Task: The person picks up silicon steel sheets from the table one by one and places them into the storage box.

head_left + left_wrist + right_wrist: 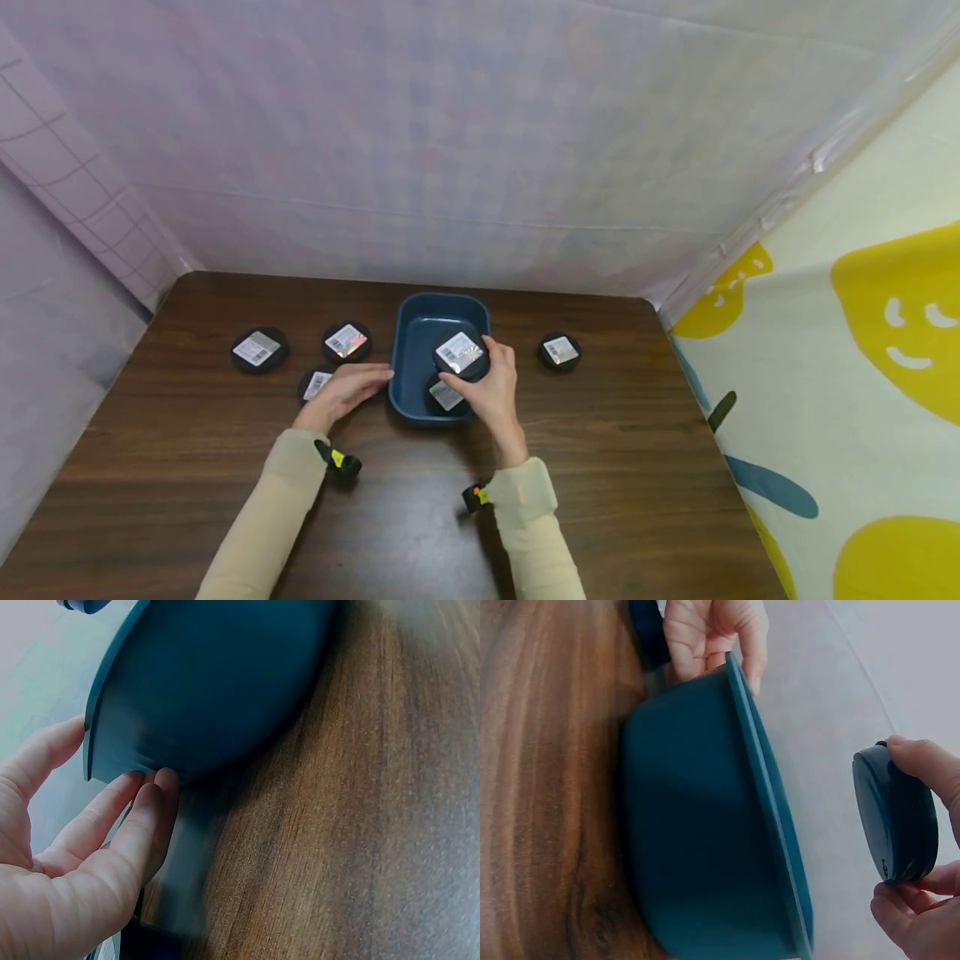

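A dark blue rectangular tub (411,354) stands on the table, its rim facing up. My left hand (347,393) touches the tub's left wall with its fingers; in the left wrist view the thumb (60,746) lies by the rim. Above the tub's right side, my right hand (493,396) pinches a round, flat black container (459,353) by its edge, white barcode label up. In the right wrist view this container (896,814) is held clear of the rim. Inside the tub lies another black round container (446,395), partly covered by the held one and the right thumb.
Left of the tub are labelled black round containers: one at far left (259,350), one near the tub (347,342), and one partly behind the left hand (313,384). Another round container (559,352) lies to the right. A curtain (450,167) hangs behind the wooden table (637,467).
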`<state>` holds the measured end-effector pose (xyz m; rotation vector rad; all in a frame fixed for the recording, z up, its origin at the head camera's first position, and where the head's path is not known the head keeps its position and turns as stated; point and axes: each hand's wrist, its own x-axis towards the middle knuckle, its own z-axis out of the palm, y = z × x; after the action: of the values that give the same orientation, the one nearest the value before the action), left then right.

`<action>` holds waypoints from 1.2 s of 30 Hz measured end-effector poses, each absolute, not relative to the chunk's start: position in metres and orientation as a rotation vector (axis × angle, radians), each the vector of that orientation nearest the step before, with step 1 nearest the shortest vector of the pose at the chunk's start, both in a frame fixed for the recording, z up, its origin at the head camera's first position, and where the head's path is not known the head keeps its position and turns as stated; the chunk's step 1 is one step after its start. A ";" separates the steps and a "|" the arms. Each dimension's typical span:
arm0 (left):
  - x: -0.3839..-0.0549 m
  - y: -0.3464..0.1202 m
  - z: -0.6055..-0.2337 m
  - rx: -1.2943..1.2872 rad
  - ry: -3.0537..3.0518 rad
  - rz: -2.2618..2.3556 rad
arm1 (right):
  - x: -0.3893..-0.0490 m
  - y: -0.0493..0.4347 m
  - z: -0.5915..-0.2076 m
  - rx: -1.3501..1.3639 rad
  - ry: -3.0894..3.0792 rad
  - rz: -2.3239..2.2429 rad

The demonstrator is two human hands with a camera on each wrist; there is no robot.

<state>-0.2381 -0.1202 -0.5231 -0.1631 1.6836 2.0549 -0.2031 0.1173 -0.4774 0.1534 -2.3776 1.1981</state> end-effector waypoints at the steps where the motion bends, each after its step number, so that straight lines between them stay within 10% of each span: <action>1: -0.238 -0.120 -0.523 -0.166 1.684 2.053 | -0.203 0.117 -0.479 0.152 -2.382 1.195; 36: -0.239 -0.121 -0.524 -0.170 1.666 2.065 | -0.202 0.107 -0.515 0.170 -2.607 0.952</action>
<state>-0.2385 -0.1209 -0.5244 -0.1704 1.6664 2.0646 -0.2025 0.1069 -0.5155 0.1699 -2.6069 0.9517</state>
